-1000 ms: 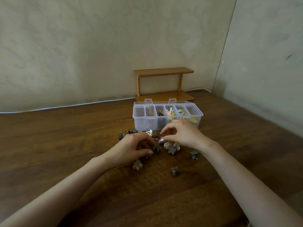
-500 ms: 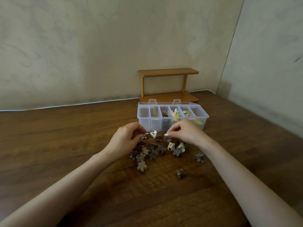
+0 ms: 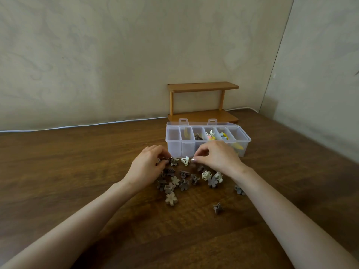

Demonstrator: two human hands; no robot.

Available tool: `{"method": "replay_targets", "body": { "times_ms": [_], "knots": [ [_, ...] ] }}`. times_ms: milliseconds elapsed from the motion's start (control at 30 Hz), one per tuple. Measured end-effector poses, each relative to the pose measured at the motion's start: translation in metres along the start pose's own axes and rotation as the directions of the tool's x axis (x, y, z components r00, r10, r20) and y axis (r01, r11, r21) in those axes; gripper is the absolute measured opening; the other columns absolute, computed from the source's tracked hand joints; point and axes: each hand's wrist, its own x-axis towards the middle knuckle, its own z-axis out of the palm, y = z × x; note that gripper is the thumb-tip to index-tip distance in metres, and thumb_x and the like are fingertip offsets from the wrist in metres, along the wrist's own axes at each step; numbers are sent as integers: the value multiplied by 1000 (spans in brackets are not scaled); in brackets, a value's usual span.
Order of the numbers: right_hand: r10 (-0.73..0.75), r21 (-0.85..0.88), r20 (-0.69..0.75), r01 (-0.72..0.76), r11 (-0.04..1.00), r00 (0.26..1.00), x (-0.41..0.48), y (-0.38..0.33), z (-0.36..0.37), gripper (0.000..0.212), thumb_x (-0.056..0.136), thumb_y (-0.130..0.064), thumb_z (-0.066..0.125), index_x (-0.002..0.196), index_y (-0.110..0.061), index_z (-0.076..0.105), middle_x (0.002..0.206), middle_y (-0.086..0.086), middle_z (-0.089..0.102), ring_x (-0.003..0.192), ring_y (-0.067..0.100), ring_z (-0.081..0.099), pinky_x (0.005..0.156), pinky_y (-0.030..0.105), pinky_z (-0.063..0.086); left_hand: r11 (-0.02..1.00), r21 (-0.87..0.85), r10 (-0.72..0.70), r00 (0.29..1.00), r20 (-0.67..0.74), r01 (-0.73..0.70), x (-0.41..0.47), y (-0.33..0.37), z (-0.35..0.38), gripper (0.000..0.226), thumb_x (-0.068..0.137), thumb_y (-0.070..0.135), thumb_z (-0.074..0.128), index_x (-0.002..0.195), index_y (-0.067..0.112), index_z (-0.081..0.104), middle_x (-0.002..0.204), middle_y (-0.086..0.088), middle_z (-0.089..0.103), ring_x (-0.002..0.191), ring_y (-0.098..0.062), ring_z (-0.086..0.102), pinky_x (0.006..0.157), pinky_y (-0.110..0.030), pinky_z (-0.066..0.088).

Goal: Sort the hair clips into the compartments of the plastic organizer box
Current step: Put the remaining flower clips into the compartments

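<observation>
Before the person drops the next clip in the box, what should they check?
1. Lid of the box open: ok.
2. A dark clip pinched in the left hand: ok.
3. A clip held in the right hand: cannot tell; its fingertips are close by the white clip.
4. Room in the compartment with the brown clip: ok.
5. Everything sorted off the table: not ok; a pile of clips lies there.

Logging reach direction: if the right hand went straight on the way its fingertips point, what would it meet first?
Probably the cream claw clip lying just ahead of the right hand's fingertips; depth is unclear from one view.
</observation>
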Motion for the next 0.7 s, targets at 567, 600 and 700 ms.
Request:
{"method": "replay_targets", "body": {
  "times_ms": [567,600,700],
  "knots": [
    [31,155,-119,-13,988,992,1,-10,-1,11,85,-32,66,78,-24,68,77,-13,65,77,3,58,72,27,46,991,120,-49,998,-49,55,3,-17,2,24,88,17,58,112,22,59,117,3,56,109,-13,46,88,-28,44],
    [41,209,-149,-9,978,988,5,-10,-7,10,84,-30,67,76,-23,68,75,-13,64,75,4,58,71,28,48,992,116,-38,998,-49,44,3,-16,2,24,88,17,58,112,22,59,117,3,56,109,-13,46,88,-27,44],
    [52,262,-261,18,965,964,19,-14,-20,7,83,-26,67,77,-22,68,76,-10,65,77,8,59,71,31,51,994,106,-12,999,-41,16,4,-13,3,23,88,17,57,111,21,59,117,3,56,109,-13,45,87,-25,42]
  ]
}}
